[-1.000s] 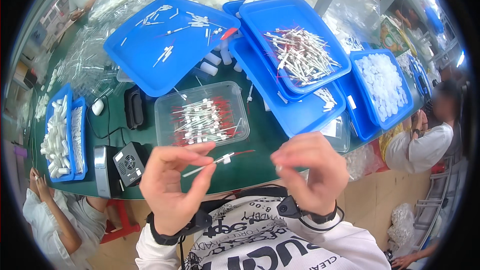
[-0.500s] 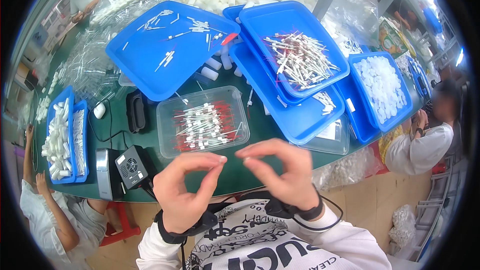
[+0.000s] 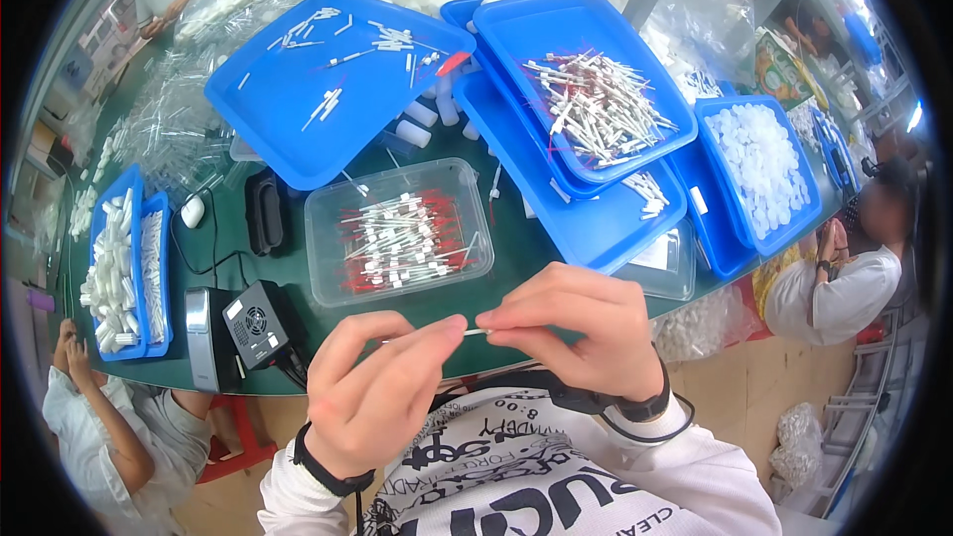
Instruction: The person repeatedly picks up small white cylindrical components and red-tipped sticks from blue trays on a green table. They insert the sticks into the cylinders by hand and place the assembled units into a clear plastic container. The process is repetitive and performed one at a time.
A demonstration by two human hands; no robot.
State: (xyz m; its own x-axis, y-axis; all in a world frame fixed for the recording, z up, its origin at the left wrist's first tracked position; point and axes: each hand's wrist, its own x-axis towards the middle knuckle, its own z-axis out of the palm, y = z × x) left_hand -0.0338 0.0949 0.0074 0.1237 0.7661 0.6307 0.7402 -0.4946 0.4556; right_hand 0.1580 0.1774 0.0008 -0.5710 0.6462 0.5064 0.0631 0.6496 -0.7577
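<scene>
My left hand (image 3: 382,387) and my right hand (image 3: 586,333) meet fingertip to fingertip in front of my chest. Both are closed in a pinch on a short, thin white stick (image 3: 476,332), of which only the middle shows between the fingers. Just beyond the hands stands a clear plastic box (image 3: 326,256). In it lies a layer of white sticks (image 3: 402,243) with red, thread-like ends. Farther off at the right, a blue tray (image 3: 511,25) carries a heap of similar white sticks with some red among them.
A flat blue tray (image 3: 288,139) with scattered sticks lies behind the box. White round pieces fill another blue tray (image 3: 720,129) at the right. At the left are a small black device with a fan (image 3: 256,323), blue trays (image 3: 147,342) of white pieces, and a nearby person's arm (image 3: 109,412).
My fingertips have come together, and the white stick now shows between them. My left hand has turned so its back faces up more, and my right hand has shifted slightly right.
</scene>
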